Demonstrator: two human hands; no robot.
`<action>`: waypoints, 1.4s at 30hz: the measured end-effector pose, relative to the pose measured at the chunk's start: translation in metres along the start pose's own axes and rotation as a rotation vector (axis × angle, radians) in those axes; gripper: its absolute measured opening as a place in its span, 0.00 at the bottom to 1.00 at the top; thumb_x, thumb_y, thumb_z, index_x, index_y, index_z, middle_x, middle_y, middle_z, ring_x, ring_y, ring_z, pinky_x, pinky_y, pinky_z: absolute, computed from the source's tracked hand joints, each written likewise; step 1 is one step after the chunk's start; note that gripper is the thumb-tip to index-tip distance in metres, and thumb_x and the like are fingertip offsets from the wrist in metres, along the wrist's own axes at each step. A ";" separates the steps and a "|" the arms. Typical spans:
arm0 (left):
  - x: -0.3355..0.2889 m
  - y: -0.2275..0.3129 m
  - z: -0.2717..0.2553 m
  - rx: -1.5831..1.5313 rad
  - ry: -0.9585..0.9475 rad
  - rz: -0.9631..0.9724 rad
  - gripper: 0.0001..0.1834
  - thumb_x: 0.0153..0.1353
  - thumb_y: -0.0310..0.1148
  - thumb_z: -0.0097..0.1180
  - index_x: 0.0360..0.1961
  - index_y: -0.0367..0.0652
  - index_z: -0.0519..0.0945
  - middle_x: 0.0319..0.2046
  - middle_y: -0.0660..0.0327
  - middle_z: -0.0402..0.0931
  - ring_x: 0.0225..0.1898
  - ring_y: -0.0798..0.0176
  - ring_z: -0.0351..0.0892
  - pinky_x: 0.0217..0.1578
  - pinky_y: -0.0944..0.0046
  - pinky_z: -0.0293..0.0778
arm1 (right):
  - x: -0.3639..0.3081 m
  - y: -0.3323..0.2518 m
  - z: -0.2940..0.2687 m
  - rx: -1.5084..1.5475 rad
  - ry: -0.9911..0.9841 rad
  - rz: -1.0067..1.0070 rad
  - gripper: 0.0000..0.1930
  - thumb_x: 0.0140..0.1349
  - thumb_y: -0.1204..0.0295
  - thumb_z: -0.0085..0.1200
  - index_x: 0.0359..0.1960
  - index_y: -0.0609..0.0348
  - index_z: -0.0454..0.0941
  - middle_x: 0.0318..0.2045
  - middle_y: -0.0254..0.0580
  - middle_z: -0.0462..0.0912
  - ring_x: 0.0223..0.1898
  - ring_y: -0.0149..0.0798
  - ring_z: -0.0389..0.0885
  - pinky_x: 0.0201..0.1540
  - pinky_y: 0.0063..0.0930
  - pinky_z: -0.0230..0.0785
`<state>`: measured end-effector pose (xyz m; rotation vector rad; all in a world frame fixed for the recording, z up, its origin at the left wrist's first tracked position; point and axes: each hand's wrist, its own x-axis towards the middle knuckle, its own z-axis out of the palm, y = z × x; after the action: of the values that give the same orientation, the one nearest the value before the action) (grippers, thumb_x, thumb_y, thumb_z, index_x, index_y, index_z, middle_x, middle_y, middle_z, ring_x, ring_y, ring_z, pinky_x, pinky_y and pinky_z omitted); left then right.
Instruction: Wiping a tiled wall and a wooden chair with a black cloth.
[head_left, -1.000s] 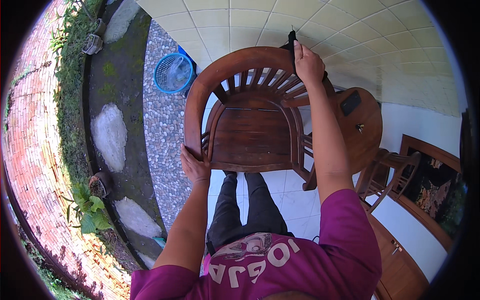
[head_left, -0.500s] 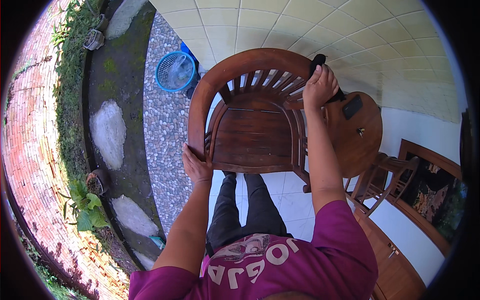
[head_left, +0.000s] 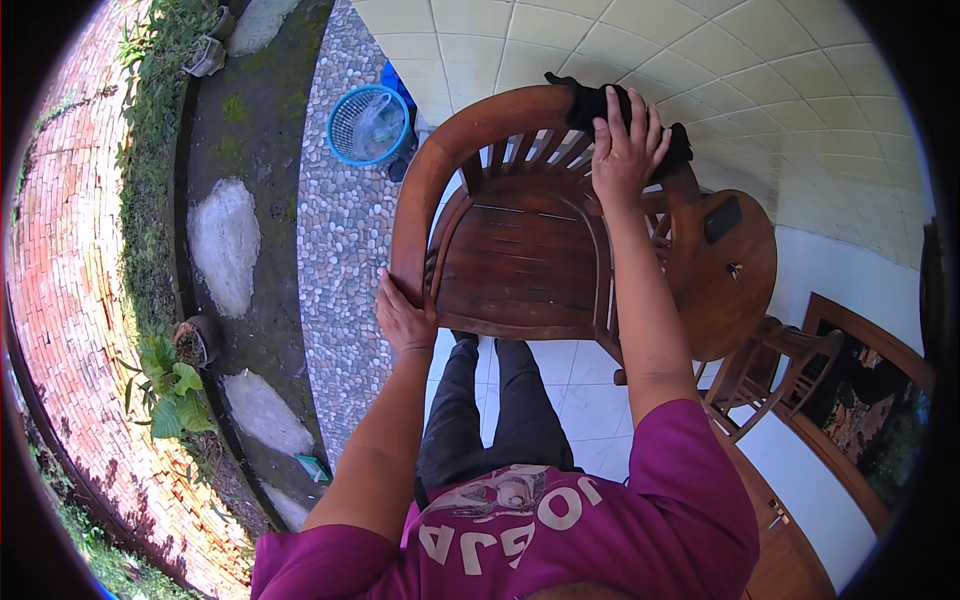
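Dark reddish-brown wooden armchair [head_left: 520, 262] stands at centre, its curved top rail [head_left: 480, 122] near the yellow tiled wall [head_left: 560, 28]. Right hand [head_left: 628, 165], fingers spread, flattens a crumpled black cloth [head_left: 586, 106] onto that rail, likely for broad contact. Left hand [head_left: 407, 322] cups the left armrest's [head_left: 408, 240] front end, probably steadying; how that grip closes underneath, cannot tell. Round brown wooden bench [head_left: 718, 310] crowds the right side; leftward, the grey-and-tan pebbled strip [head_left: 345, 235] gives wider room.
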<state>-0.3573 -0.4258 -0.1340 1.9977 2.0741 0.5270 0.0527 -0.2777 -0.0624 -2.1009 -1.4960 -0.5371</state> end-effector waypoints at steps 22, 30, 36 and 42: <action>0.002 0.001 0.000 -0.025 -0.006 0.017 0.50 0.65 0.40 0.70 0.83 0.36 0.58 0.62 0.36 0.75 0.60 0.30 0.79 0.62 0.39 0.75 | -0.002 -0.105 0.010 0.297 -0.363 -0.593 0.31 0.78 0.48 0.55 0.81 0.16 0.66 0.85 0.24 0.60 0.86 0.52 0.53 0.83 0.70 0.44; 0.003 0.001 -0.002 -0.041 0.002 0.010 0.50 0.66 0.39 0.70 0.83 0.35 0.58 0.63 0.36 0.75 0.61 0.30 0.78 0.63 0.39 0.74 | -0.008 0.011 -0.029 -0.068 -0.068 -0.028 0.31 0.77 0.44 0.56 0.80 0.23 0.71 0.79 0.35 0.69 0.79 0.56 0.66 0.78 0.68 0.56; 0.002 0.001 -0.003 -0.065 -0.003 0.025 0.50 0.66 0.39 0.70 0.83 0.36 0.57 0.63 0.36 0.75 0.61 0.29 0.78 0.63 0.38 0.74 | 0.052 0.057 -0.025 0.073 -0.291 -0.189 0.34 0.65 0.39 0.68 0.66 0.42 0.81 0.54 0.40 0.81 0.60 0.54 0.80 0.63 0.58 0.73; 0.004 0.002 -0.004 -0.065 -0.027 0.019 0.51 0.66 0.39 0.70 0.83 0.36 0.56 0.63 0.33 0.73 0.62 0.27 0.77 0.64 0.38 0.74 | -0.005 0.111 -0.031 -0.069 -0.263 0.082 0.19 0.79 0.55 0.57 0.59 0.56 0.81 0.48 0.50 0.83 0.55 0.57 0.83 0.60 0.55 0.76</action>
<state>-0.3576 -0.4221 -0.1296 1.9787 1.9984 0.5611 0.1551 -0.3301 -0.0601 -2.3489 -1.5414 -0.2949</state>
